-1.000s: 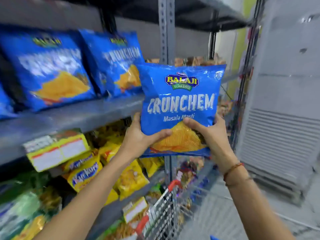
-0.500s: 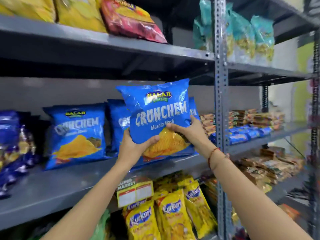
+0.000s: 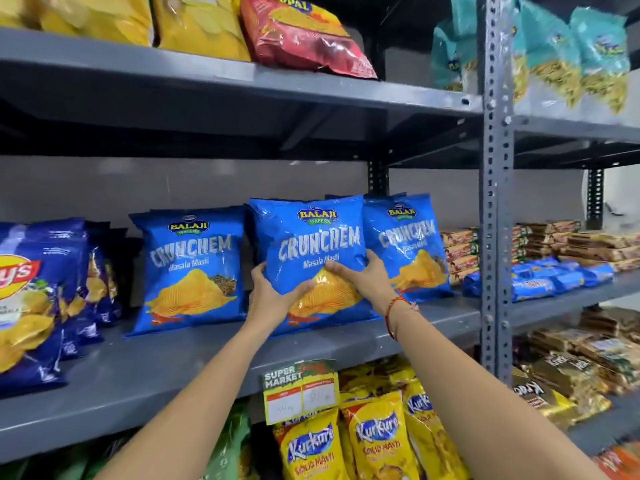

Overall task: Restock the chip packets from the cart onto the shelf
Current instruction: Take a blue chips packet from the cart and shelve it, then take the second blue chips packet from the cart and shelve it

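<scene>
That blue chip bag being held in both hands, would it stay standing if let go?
Probably light: the blue chip bag looks puffed with air. Its glossy film may be slippery. Standing on the shelf, it could tip, though neighbouring bags stand upright unaided.

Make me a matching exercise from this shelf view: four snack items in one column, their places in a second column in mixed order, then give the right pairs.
Column one:
1. Crunchem packet in both hands
2. Lay's packets
3. red packet
4. Kurkure packets

Column two:
A. top shelf, beside yellow packets
B. shelf below the price tag
C. far left of the middle shelf
D. middle shelf, between two other Crunchem packets

Pairs: 1-D, 2-C, 3-A, 4-B. The left hand and right hand grip the packet's lower part.
</scene>
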